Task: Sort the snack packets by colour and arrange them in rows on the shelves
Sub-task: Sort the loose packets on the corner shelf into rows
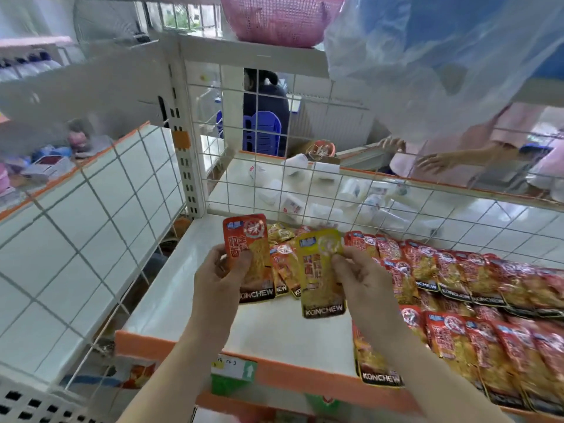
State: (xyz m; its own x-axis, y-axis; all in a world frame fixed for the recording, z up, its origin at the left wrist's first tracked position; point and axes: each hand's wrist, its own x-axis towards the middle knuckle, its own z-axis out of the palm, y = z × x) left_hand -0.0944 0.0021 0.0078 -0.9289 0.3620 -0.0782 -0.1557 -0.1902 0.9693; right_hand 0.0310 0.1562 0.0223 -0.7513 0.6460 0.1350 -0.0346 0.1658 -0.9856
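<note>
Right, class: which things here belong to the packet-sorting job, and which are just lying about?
Part of the job: red packet in left hand, yellow packet in right hand, red packet rows, shelf.
Lying about: white cups, pink basket, blue chair.

Small retail shop, snack aisle. White metal display shelf [274,331] has an orange front strip [305,380] with a paper price label [233,366] on it. Slotted upright [186,166] and wire-grid back panel [305,132], standard store shelving. Many identical red "KONCHEW" snack packets [457,270] lie in overlapping rows as stock. The shelf behind the grid holds scattered white cups [354,190]. The shelf unit at left carries bottles [27,67], blurry. A pink plastic basket [280,19] sits on the top shelf.
</note>
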